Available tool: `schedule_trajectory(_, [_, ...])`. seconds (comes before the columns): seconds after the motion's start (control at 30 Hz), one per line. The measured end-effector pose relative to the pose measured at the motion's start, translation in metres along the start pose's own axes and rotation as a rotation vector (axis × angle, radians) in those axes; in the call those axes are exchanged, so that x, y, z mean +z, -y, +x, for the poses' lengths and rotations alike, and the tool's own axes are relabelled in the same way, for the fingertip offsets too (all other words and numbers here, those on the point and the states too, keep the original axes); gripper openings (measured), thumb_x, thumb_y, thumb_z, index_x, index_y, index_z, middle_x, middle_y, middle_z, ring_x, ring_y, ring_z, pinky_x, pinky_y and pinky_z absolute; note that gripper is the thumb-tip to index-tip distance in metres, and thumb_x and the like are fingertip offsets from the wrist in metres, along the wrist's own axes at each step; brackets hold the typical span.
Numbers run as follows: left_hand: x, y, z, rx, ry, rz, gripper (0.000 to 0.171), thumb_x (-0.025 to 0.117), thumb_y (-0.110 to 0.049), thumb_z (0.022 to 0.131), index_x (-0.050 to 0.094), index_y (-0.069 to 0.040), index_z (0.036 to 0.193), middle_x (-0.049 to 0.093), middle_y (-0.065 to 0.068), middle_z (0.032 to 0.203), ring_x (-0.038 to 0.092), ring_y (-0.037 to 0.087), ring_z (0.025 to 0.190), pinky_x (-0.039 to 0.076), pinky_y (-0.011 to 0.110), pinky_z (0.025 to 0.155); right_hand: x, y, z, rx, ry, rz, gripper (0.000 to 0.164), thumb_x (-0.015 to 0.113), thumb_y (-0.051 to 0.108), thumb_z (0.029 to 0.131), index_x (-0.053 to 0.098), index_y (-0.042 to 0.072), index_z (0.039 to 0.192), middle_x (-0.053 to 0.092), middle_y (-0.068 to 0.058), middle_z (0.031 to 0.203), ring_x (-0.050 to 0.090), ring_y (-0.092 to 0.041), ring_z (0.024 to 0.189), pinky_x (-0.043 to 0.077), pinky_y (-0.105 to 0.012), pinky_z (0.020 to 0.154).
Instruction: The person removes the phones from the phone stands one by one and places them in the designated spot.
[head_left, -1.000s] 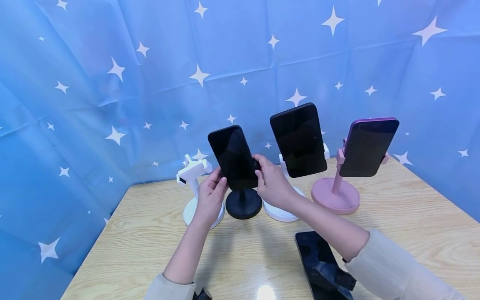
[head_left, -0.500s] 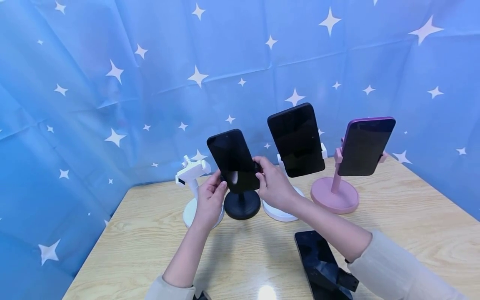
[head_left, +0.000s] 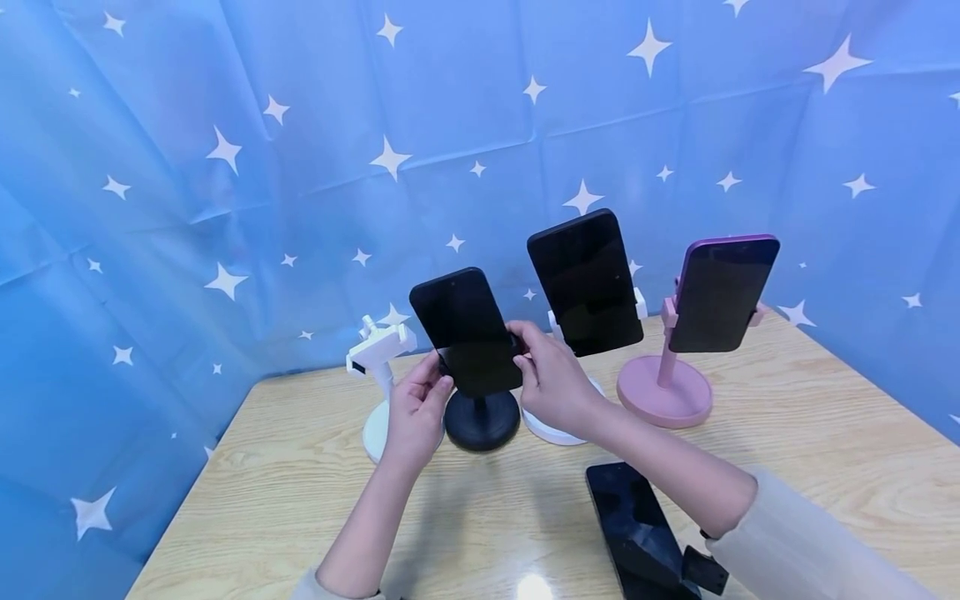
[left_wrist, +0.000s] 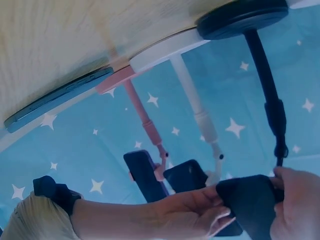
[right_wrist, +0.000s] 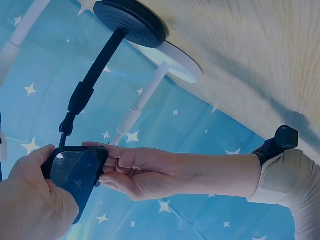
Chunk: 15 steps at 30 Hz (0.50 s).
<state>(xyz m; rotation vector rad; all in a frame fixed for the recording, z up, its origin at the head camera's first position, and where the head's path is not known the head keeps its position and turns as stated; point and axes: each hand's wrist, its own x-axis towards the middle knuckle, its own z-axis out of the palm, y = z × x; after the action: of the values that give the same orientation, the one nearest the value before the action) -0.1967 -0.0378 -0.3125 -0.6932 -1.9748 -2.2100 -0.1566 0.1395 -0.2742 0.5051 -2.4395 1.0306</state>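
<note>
A black phone (head_left: 465, 329) sits upright, leaning back, in the clamp of a black phone stand (head_left: 482, 423). My left hand (head_left: 416, 408) pinches the clamp at the phone's left edge between thumb and fingers. On the opposite edge, my right hand (head_left: 551, 375) grips the black clamp arm the same way. The left wrist view has the phone (left_wrist: 250, 207) between both hands, under the inverted stand's pole (left_wrist: 265, 75). From the right wrist, the pole (right_wrist: 92, 75) runs to the joint behind the phone (right_wrist: 75, 175). The clamp's back is mostly hidden.
A white stand (head_left: 380, 342) without a phone is at the left. Close on the right, another white stand (head_left: 550, 429) bears a large black phone (head_left: 587, 283); beyond it a pink stand (head_left: 665, 392) holds a purple-edged phone (head_left: 723, 296). Another phone (head_left: 633, 525) lies flat under my right forearm.
The black stand and its phone have shifted slightly toward me, with both hands keeping their grip. The head view has turned a little to the right. The other stands stay put.
</note>
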Motion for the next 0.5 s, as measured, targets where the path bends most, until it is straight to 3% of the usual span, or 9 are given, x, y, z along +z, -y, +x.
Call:
schedule_trajectory(0.1, [-0.001,-0.003,-0.005,0.04,0.014,0.011,0.038,0.043,0.011,0.089,0.045,0.013,0.127,0.052,0.028,0.122,0.057,0.004,0.098,0.045,0.019,0.088,-0.003,0.002,-0.005,-0.025,-0.009,0.001,0.036,0.048,-0.009,0.088,0.044,-0.008,0.123,0.054,-0.023,0.117,0.057,-0.026,0.088,0.05,-0.04,0.08])
schedule_trajectory(0.37, [0.0,-0.013,-0.019,0.067,0.059,0.037,0.038,0.046,0.01,0.088,0.047,0.011,0.126,0.054,0.027,0.121,0.058,0.005,0.101,0.046,0.02,0.087,-0.011,0.009,-0.018,-0.06,-0.019,0.028,0.034,0.048,-0.01,0.086,0.046,-0.008,0.12,0.058,-0.016,0.1,0.05,-0.015,0.069,0.049,-0.028,0.065])
schedule_trajectory(0.5, [0.001,-0.019,-0.028,0.058,0.071,0.023,0.038,0.048,0.008,0.088,0.047,0.013,0.125,0.053,0.029,0.121,0.058,0.004,0.102,0.045,0.02,0.087,-0.014,0.015,-0.026,-0.036,-0.008,0.087,0.034,0.046,-0.01,0.087,0.046,-0.006,0.121,0.058,-0.015,0.104,0.054,-0.016,0.074,0.05,-0.026,0.066])
